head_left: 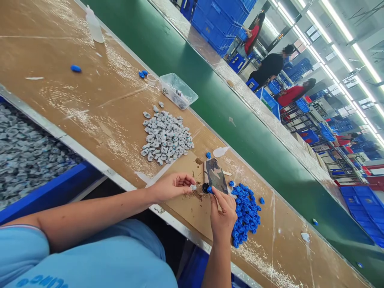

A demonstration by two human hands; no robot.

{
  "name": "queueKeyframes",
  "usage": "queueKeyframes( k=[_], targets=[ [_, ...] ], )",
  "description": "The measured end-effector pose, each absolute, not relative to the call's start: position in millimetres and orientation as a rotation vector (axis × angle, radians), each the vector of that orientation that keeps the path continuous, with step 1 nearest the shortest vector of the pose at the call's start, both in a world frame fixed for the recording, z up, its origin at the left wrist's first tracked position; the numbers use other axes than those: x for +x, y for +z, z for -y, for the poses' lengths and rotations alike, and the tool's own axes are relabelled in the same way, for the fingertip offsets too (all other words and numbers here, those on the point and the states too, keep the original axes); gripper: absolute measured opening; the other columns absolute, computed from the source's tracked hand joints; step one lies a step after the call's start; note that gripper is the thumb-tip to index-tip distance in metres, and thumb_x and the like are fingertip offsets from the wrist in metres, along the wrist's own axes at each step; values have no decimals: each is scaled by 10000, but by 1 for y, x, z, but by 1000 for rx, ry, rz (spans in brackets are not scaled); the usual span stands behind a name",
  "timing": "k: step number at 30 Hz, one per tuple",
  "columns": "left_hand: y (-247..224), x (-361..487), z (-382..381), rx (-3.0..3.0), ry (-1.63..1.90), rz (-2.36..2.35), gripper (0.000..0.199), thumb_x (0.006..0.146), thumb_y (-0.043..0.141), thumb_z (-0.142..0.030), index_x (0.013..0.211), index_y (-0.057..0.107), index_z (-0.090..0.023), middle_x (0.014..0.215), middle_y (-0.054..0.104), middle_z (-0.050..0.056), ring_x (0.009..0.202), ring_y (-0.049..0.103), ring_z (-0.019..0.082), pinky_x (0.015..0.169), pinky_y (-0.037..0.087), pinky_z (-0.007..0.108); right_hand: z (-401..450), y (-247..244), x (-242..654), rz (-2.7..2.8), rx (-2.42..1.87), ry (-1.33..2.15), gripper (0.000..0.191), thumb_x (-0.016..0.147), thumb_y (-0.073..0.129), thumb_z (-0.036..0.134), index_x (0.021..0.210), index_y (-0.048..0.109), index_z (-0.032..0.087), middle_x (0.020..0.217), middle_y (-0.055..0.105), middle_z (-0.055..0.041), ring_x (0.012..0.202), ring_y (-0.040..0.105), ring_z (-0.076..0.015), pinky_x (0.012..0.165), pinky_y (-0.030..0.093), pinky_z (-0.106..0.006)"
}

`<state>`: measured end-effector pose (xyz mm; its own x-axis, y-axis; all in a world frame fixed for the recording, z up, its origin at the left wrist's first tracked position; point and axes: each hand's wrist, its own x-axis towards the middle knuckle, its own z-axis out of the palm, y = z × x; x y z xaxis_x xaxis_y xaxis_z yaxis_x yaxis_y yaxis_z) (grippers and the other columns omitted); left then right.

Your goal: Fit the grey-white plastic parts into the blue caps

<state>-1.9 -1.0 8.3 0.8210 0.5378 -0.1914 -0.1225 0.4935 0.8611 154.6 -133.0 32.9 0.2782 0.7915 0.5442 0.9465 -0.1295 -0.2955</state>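
My left hand pinches a small grey piece between thumb and fingertips, just above the cardboard. Between thumb and forefinger of my right hand is a small blue piece, held at a small round black-topped container; whether they touch I cannot tell. Behind that container lies a camouflage-patterned pouch. A heap of blue pieces spreads beside my right hand. Farther off, beyond my left hand, is a heap of grey pieces.
A clear plastic tub with small parts and a squeeze bottle stand along the table's far edge. Beyond runs a green conveyor belt. A blue bin full of grey pieces sits at left. Several people work in the background.
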Motion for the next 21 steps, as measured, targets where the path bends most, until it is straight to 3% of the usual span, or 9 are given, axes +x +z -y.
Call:
queueKeyframes(
  k=[9, 15, 21],
  targets=[
    [7, -2, 1, 996, 427, -477, 327, 626, 771, -296, 861, 609, -137, 791, 613, 17, 761, 560, 120, 744, 454, 262, 133, 32, 155, 1508, -2008, -236, 203, 874, 541, 263, 995, 705, 257, 891, 731, -41, 833, 650, -178, 889, 425, -395],
    [9, -3, 1, 979, 377, -466, 353, 647, 760, -355, 870, 601, -132, 705, 616, 1, 630, 560, 102, 656, 470, 254, 133, 35, 151, 1020, -2022, 114, 290, 791, 617, 400, 966, 718, 193, 978, 727, -91, 928, 661, -225, 847, 500, -385],
    [4, -2, 2, 985, 375, -438, 331, 633, 776, -332, 851, 636, -126, 707, 642, 7, 637, 579, 100, 660, 480, 243, 131, 39, 150, 801, -2055, 290, 381, 731, 643, 462, 977, 715, 180, 1024, 718, -97, 998, 650, -253, 898, 490, -416]
  ],
)
